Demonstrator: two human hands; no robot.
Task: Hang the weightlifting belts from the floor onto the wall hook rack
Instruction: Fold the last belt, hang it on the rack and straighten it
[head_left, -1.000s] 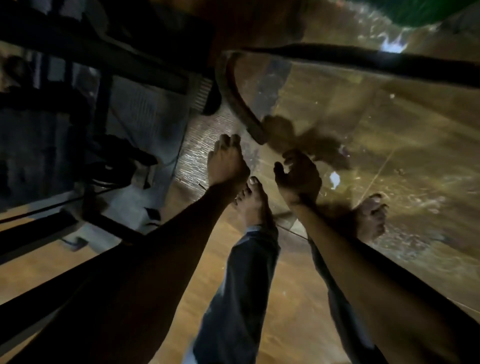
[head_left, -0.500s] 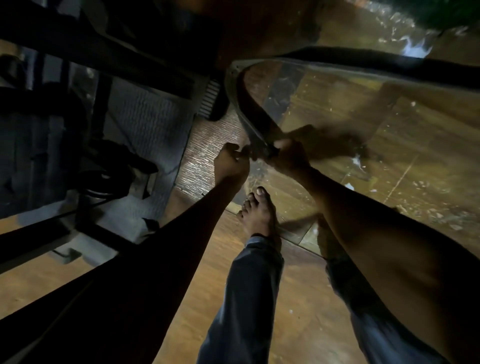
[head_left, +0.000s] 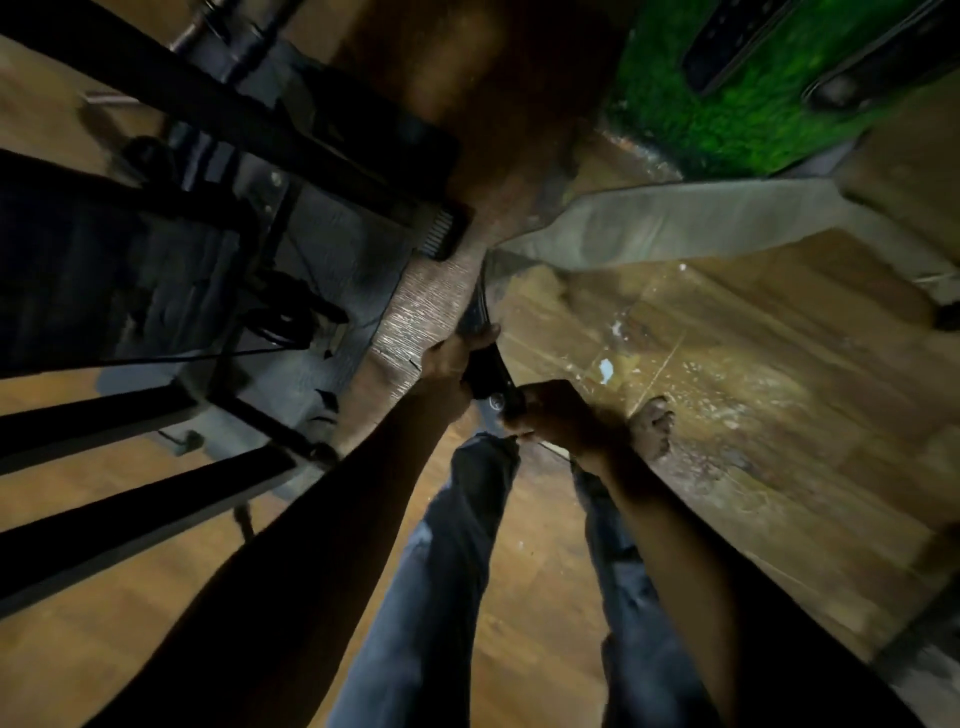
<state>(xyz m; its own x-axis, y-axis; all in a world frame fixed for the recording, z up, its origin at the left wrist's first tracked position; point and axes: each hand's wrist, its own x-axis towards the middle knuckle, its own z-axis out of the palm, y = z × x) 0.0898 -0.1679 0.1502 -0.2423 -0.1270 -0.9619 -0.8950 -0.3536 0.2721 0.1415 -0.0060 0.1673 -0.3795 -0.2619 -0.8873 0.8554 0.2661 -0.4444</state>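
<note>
So both hands grip one belt (head_left: 691, 228): left hand (head_left: 449, 358) and right hand (head_left: 558, 413) closed on its dark strap end (blurry), above the wooden floor (head_left: 753, 374).

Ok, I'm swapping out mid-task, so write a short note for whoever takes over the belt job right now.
Left hand: shut on the belt, on its narrow dark end.
Right hand: shut on the same end, nearer the tip.
The belt's wide pale part stretches away above the wooden floor, up toward the right.
Done: belt gripped in both hands.
Left: carry it to the wall hook rack, not identifiable in this view, and hang it. Other belts are not clearly visible.
</note>
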